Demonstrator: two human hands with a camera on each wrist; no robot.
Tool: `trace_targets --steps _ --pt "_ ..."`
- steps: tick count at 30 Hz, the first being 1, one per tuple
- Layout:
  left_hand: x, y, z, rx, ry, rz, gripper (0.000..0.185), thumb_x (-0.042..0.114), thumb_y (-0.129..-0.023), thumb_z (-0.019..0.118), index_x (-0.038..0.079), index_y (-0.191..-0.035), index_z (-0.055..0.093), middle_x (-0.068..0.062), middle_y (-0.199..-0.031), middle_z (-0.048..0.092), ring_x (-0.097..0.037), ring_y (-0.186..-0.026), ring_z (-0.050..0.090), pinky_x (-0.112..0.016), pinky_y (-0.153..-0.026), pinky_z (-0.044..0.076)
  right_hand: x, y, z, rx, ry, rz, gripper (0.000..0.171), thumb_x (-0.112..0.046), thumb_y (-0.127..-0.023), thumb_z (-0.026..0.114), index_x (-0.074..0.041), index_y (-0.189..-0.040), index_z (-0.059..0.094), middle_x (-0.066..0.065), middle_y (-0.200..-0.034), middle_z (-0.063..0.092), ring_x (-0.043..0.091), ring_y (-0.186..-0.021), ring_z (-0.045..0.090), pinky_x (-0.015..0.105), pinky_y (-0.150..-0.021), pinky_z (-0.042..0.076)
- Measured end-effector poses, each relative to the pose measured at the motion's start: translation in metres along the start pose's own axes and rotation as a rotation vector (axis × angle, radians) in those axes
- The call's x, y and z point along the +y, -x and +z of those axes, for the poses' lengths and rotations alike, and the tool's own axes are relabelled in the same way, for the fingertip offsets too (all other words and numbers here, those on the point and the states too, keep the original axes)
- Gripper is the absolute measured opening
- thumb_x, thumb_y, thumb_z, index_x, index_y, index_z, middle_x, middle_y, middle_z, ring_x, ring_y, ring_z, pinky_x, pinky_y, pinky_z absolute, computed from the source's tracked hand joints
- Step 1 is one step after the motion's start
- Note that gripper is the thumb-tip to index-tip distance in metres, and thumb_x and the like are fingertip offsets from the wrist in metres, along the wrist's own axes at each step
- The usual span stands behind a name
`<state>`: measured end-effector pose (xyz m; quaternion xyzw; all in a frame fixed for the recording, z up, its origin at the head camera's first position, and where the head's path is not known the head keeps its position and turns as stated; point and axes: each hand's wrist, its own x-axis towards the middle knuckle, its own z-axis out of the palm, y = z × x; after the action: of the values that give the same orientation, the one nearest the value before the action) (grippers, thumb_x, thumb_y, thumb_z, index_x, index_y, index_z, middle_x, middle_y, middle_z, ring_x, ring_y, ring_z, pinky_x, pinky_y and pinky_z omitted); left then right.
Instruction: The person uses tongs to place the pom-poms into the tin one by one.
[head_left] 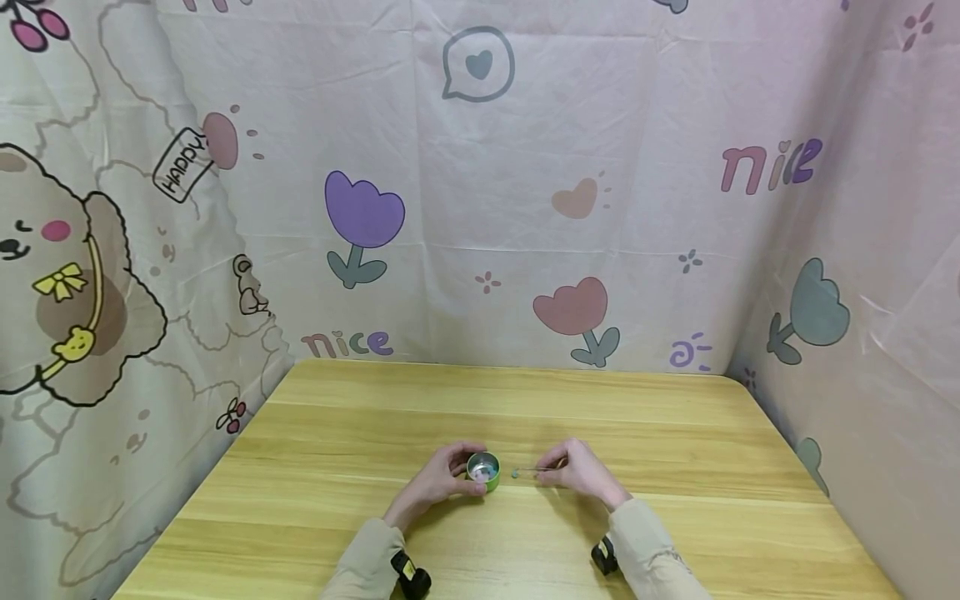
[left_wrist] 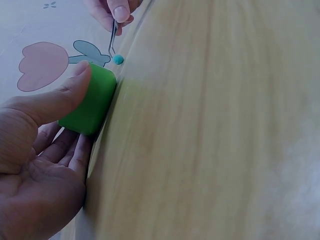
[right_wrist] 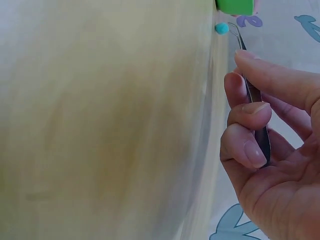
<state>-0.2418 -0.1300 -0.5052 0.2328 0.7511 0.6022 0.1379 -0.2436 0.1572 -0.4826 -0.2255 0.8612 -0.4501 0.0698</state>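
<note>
My left hand [head_left: 438, 483] grips a small round green tin [head_left: 492, 481] between thumb and fingers. Its silvery inside faces up in the head view, with a few small pale bits at the bottom. From the left wrist, only the tin's green outer wall [left_wrist: 92, 102] shows. Across from it, my right hand [head_left: 581, 473] holds metal tweezers [right_wrist: 253, 95], the handle lying along the curled fingers. The bent, slim tips point at the tin. Right at those tips is a small turquoise ball [right_wrist: 222, 28], just to the right of the tin in the head view.
Both hands work over a light wood-grain table [head_left: 360, 417]. Patterned cloth [head_left: 465, 208] hangs behind it and along both sides. Each beige sleeve [head_left: 652, 542] has a black camera strapped at the wrist, the left camera [head_left: 411, 575] close to the table's near part.
</note>
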Motion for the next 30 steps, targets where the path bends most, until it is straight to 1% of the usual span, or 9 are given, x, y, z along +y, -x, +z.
trace_targets --steps 6,9,16,23,30 --pt "-0.0003 0.0001 -0.0001 0.0 0.003 0.001 0.066 0.001 -0.081 0.081 -0.013 -0.137 0.048 -0.032 -0.138 0.053 -0.048 -0.133 0.05 -0.057 -0.119 0.038 0.0 0.0006 0.0013 0.019 0.034 -0.007 0.01 -0.004 -0.081 0.079 0.001 -0.089 0.079 0.012 -0.08 0.076 -0.001 -0.06 0.054 0.014 -0.051 0.046" --pt "0.0 0.0002 0.0001 0.0 0.001 0.001 0.066 0.0 -0.081 0.081 -0.013 -0.137 0.048 -0.032 -0.138 0.053 -0.048 -0.133 0.05 -0.057 -0.119 0.038 0.0003 0.0007 0.002 0.025 0.034 -0.005 0.009 -0.004 -0.08 0.08 0.001 -0.088 0.079 0.012 -0.079 0.076 0.001 -0.06 0.053 0.015 -0.05 0.045" --pt "0.0006 0.0006 0.0003 0.001 -0.006 0.0 0.066 0.001 -0.081 0.081 -0.012 -0.137 0.048 -0.032 -0.139 0.052 -0.048 -0.134 0.049 -0.056 -0.119 0.038 0.0012 0.0 0.0025 0.039 0.069 -0.002 0.008 -0.005 -0.081 0.08 -0.001 -0.088 0.08 0.008 -0.08 0.076 0.0 -0.061 0.053 0.015 -0.051 0.045" --pt "-0.0007 0.0003 0.0001 -0.001 -0.005 0.005 0.066 0.001 -0.082 0.08 -0.012 -0.137 0.048 -0.032 -0.139 0.052 -0.048 -0.134 0.049 -0.055 -0.119 0.038 0.0021 0.0003 0.0024 0.035 0.059 0.006 0.008 -0.006 -0.082 0.079 -0.002 -0.088 0.08 0.007 -0.081 0.076 -0.001 -0.06 0.052 0.014 -0.051 0.045" --pt "-0.001 0.0 0.0001 -0.002 -0.001 0.004 0.066 0.001 -0.082 0.08 -0.012 -0.137 0.048 -0.032 -0.139 0.052 -0.047 -0.134 0.049 -0.054 -0.119 0.039 -0.0002 0.002 0.0007 0.031 0.038 -0.011 0.01 -0.005 -0.081 0.079 0.001 -0.09 0.079 0.011 -0.081 0.076 0.0 -0.06 0.053 0.014 -0.051 0.046"
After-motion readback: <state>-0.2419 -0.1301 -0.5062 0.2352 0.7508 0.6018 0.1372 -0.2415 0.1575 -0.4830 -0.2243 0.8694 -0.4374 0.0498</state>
